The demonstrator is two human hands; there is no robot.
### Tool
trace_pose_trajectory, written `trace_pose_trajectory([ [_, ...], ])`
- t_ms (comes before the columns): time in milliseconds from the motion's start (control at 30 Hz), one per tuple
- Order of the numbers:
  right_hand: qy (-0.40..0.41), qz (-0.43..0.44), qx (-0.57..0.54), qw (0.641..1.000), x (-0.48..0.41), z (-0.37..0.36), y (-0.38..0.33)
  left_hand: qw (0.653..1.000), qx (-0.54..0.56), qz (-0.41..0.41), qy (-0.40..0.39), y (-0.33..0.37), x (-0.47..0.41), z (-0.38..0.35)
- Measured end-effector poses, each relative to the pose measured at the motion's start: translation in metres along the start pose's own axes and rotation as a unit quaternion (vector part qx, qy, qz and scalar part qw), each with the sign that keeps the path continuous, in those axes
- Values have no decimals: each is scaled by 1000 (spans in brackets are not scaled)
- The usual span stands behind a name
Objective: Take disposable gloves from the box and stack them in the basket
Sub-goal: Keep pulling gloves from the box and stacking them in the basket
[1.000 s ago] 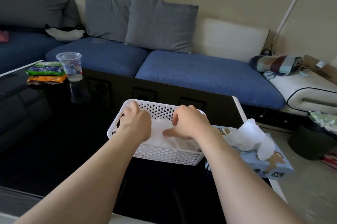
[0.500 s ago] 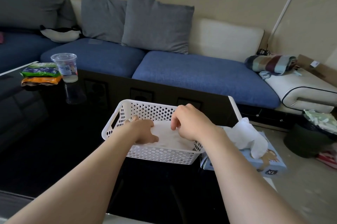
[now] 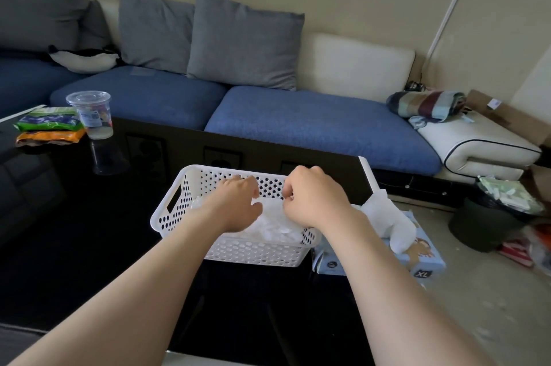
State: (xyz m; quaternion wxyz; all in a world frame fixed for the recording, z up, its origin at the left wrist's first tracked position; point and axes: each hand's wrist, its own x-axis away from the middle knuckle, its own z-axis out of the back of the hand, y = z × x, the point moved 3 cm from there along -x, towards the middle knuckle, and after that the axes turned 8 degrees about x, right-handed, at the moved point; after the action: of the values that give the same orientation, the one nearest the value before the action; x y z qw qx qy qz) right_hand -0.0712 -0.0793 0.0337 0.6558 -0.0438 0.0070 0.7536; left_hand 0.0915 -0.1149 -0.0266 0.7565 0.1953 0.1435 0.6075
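Thin, crinkled, translucent white gloves [image 3: 274,227] lie piled inside one white perforated basket [image 3: 179,210] on the black table [image 3: 74,246]; the layers can't be counted. The left hand [image 3: 238,201] bends its fingers onto the pile, grip unclear. The right hand [image 3: 313,198], fingers curled, pinches a glove edge. One blue box [image 3: 426,259] sits just right of the basket, with a white tuft [image 3: 387,216] sticking out.

under the left hand [image 3: 238,204] and right hand [image 3: 316,201], gloves [image 3: 274,228] inside the basket [image 3: 170,216], on the table [image 3: 74,231]. just right of the right hand, just beside the basket, the box [image 3: 429,261], with a glove tuft [image 3: 387,219] up out of its top. far left of the left hand, a cup [image 3: 91,115] beside snack packets [image 3: 49,127]. beyond both hands, the sofa [image 3: 313,124], cushions [image 3: 244,43] on it. far right, on the floor, a bin [image 3: 486,225].
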Motion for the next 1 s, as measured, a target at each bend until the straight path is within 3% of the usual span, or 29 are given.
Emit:
trace_pose_trajectory([
  [133, 65, -99, -9, 993, 15, 16, 31, 996, 50, -76, 9, 36, 9, -1],
  [233, 102, -165, 59, 979, 28, 29, 52, 989, 87, -122, -9, 61, 16, -5],
  [333, 71, -236, 88, 965, 38, 34, 74, 978, 140, -146, -41, 81, 22, -12],
  [433, 15, -277, 65, 958, 46, 29, 96, 978, 120, -158, -62, 93, 23, -20],
  [567, 13, -264, 22, 964, 51, 22, 116, 980, 98, -165, -60, 99, 21, -27],
  [733, 52, -175, -6, 983, 47, 17, 125, 978, 121, -161, -58, 109, 18, -35],
  [1000, 108, -116, -62, 985, 42, 8, 138, 980, 35, -194, -35, 129, 17, -46],
])
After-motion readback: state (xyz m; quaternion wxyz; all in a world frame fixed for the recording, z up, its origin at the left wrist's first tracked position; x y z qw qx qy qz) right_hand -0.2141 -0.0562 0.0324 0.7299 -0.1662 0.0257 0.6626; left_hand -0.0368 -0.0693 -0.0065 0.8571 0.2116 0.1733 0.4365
